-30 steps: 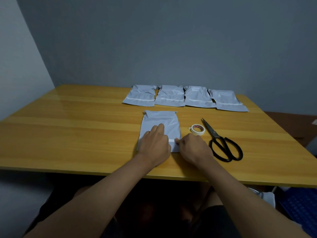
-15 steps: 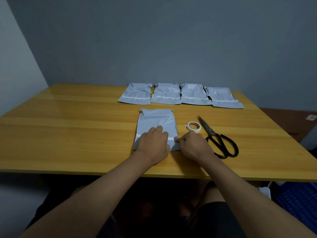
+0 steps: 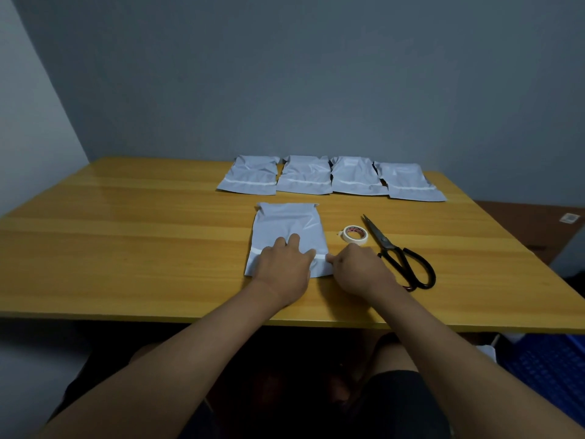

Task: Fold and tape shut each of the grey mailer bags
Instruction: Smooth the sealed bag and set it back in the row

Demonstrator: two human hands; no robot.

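Item, unchanged over the last second: grey plastic mailer bag (image 3: 289,231) flat near the wooden table's (image 3: 126,242) front edge, left hand (image 3: 285,267) still pressing it open-palmed, right hand (image 3: 357,269) still pinching the white tape strip (image 3: 320,256)—taping evidently unfinished.

dim, soft light; faint glare on the table (image 3: 133,198), wide-angle bending at edges.

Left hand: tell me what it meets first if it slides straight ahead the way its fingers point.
The left hand already rests on the near mailer bag; beyond its far edge, probably the row of bags.
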